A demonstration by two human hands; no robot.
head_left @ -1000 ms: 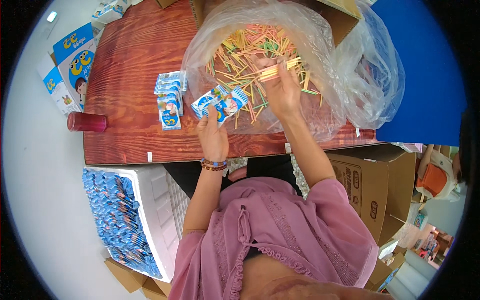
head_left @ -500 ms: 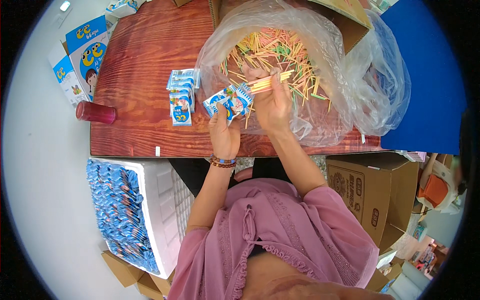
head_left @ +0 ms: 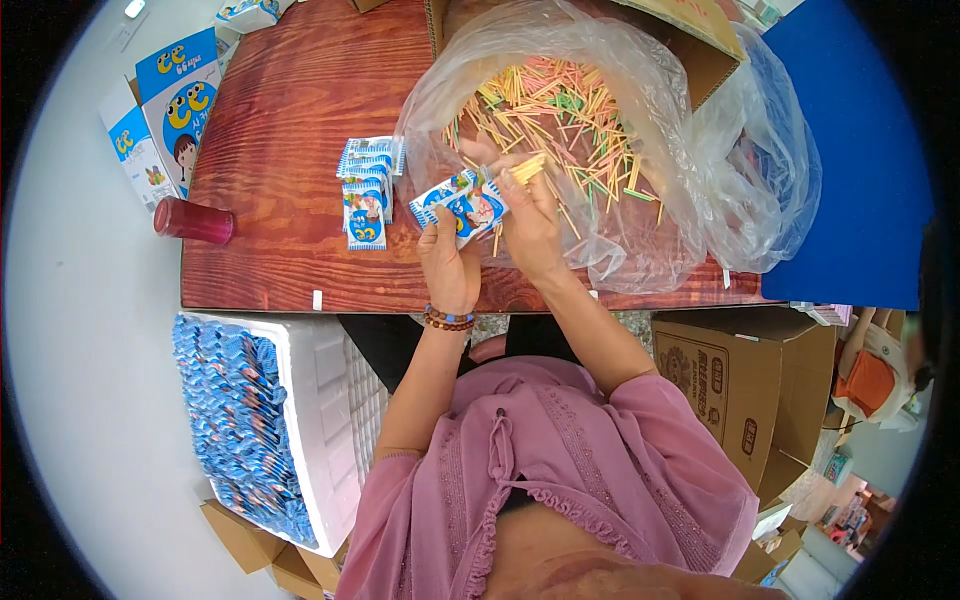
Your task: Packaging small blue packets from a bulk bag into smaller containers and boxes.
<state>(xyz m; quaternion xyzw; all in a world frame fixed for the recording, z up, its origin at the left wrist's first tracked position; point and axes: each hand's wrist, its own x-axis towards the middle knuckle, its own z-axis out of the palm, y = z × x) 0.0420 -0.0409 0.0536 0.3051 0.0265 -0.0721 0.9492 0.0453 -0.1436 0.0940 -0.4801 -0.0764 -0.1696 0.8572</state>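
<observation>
My left hand (head_left: 450,268) is closed on a few small blue-and-white packets (head_left: 462,208) held above the table's near edge. In my right hand (head_left: 533,228), the fingers wrap a bundle of thin pale-yellow sticks (head_left: 528,170), whose left part is hidden by the fingers. That hand meets the right end of the packets; whether any sticks are inside them I cannot tell. Just beyond, many loose pink, yellow and green sticks (head_left: 565,100) lie in a clear plastic bag (head_left: 640,262). Left of my hands, several similar packets (head_left: 367,215) lie overlapping on the table.
The red wood-grain table (head_left: 290,130) carries a dark red jar (head_left: 195,220) at its left edge. A white foam box (head_left: 320,420) full of blue packets stands lower left. Cardboard boxes (head_left: 745,390) are at the right, and printed cartons (head_left: 180,110) at the far left.
My right hand has moved slightly left and down, bringing the stick bundle up against the packets' end. The bundle has turned and shows less. My left hand stays nearly in place.
</observation>
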